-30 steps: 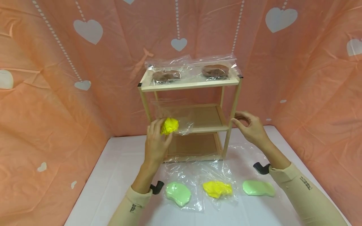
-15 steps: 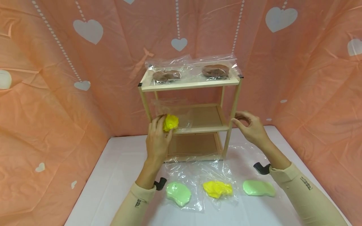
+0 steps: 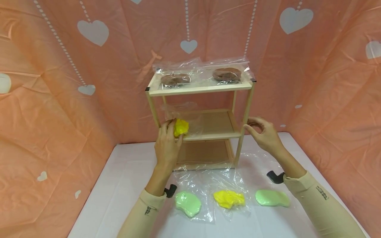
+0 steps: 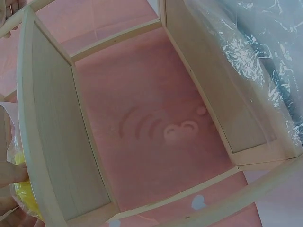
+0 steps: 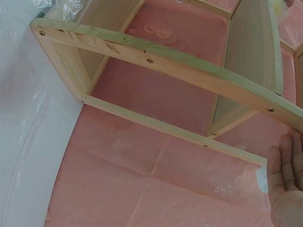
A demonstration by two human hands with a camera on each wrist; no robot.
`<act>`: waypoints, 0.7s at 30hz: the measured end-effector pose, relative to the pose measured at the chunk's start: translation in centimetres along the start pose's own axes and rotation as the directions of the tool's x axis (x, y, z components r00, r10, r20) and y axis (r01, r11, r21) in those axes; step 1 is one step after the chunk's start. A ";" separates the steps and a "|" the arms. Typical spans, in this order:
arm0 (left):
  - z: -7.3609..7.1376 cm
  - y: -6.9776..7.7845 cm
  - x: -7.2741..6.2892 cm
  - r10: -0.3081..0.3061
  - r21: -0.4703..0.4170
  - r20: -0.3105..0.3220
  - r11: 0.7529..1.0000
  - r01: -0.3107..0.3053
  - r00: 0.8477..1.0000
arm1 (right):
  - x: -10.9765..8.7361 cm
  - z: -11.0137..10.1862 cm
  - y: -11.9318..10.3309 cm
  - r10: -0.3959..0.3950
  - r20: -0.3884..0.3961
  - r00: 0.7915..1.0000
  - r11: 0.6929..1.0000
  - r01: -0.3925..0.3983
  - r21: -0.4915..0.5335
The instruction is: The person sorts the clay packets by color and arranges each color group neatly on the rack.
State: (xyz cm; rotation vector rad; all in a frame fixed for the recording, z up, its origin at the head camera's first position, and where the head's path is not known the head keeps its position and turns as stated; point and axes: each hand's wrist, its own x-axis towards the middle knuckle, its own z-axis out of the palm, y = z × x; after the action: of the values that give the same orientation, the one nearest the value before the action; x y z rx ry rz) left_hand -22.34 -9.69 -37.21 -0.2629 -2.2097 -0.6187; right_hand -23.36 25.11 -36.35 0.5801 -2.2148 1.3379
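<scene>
My left hand (image 3: 167,143) holds a clear plastic bag with a lump of yellow modelling clay (image 3: 181,127), at the left end of the middle shelf of a small wooden shelf rack (image 3: 202,91). In the left wrist view, the fingers (image 4: 12,173) and the yellow clay (image 4: 26,196) show at the left edge, beside the shelf board. My right hand (image 3: 266,137) grips the rack's right front post (image 3: 245,114) between thumb and fingers at middle-shelf height. The right wrist view has its fingers (image 5: 286,163) at the post, thumb out of sight.
On the top shelf lie two bagged brown lumps (image 3: 227,74) (image 3: 175,80). In front of the rack, bagged pale green clay (image 3: 188,204), yellow clay (image 3: 228,199) and another green piece (image 3: 272,198) lie on the white table (image 3: 119,198). Pink cloth (image 3: 125,66) surrounds the table.
My left hand has moved slightly right and inward with the bagged yellow clay, bringing it over the middle shelf's left end. My right hand has stayed at the post.
</scene>
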 end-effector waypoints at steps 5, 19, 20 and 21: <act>0.1 0.1 0.2 0.002 0.030 -0.001 1.000 -0.002 1.000 | 0.0 0.0 0.0 0.001 -0.003 1.000 1.000 -0.001 0.002; 0.1 0.1 0.4 -0.008 0.094 0.025 0.996 0.005 1.000 | 0.1 0.1 0.1 0.003 -0.005 1.000 1.000 -0.003 -0.016; 0.1 0.1 0.4 -0.010 0.100 0.031 0.995 0.007 0.999 | 0.1 0.1 0.0 0.004 -0.005 1.000 1.000 -0.005 -0.014; 0.1 0.0 0.4 -0.012 0.104 0.037 0.995 0.008 0.999 | 0.1 0.1 0.0 0.007 -0.004 1.000 1.000 -0.007 -0.010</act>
State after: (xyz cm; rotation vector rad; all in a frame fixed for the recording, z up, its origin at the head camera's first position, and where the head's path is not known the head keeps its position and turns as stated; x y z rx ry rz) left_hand -22.64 -9.61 -36.98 -0.2110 -2.2730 -0.5060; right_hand -23.41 25.02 -36.32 0.5664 -2.2210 1.3298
